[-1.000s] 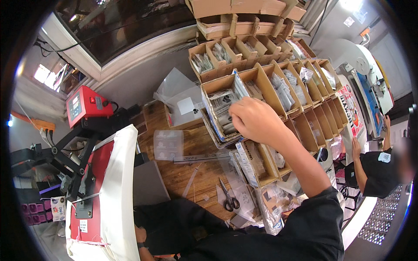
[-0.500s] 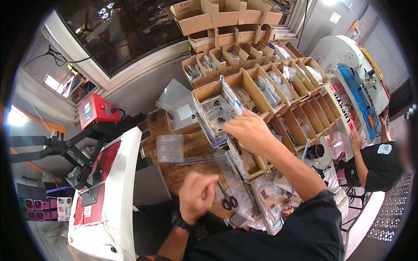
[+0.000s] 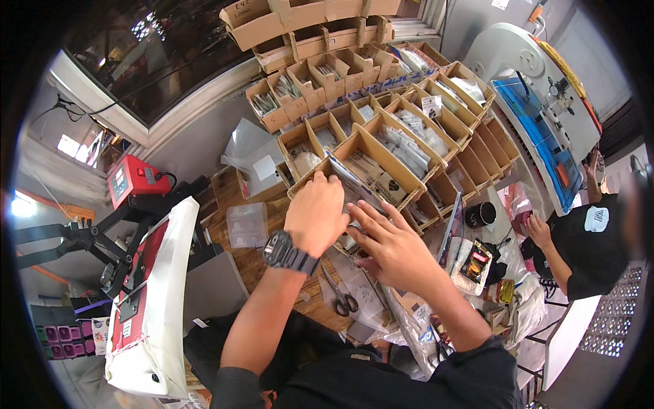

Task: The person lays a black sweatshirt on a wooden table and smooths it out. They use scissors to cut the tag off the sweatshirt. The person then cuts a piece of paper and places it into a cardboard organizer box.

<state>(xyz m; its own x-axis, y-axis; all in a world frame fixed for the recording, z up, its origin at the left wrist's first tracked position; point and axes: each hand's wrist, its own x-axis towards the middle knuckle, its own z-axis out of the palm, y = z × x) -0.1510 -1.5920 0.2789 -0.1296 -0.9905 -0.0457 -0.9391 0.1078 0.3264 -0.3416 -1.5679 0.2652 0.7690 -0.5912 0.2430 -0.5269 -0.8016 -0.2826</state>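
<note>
My left hand (image 3: 317,211), with a black watch (image 3: 283,251) on its wrist, reaches into the near-left corner of a divided cardboard box (image 3: 409,194). Its fingers curl downward, and whatever they grip is hidden. Close beside it is my right hand (image 3: 392,249), fingers stretched and spread over the same compartment. Thin flat sheets (image 3: 351,178) stand on edge just past my fingertips. The adjoining compartment holds brown packets with black paw prints (image 3: 375,174). Clear packets (image 3: 405,150) fill another compartment farther right.
Scissors (image 3: 340,296) lie on the wooden table near my right forearm. A red-topped heat press (image 3: 136,180) stands at left. More cardboard bins (image 3: 300,102) rise behind. At right are a black cup (image 3: 480,215), a white-and-blue machine (image 3: 538,136) and another person (image 3: 589,238).
My left hand has risen from over the table to the box. My right hand has come nearer, beside it. The front box sits differently, showing compartments behind it. The view has shifted.
</note>
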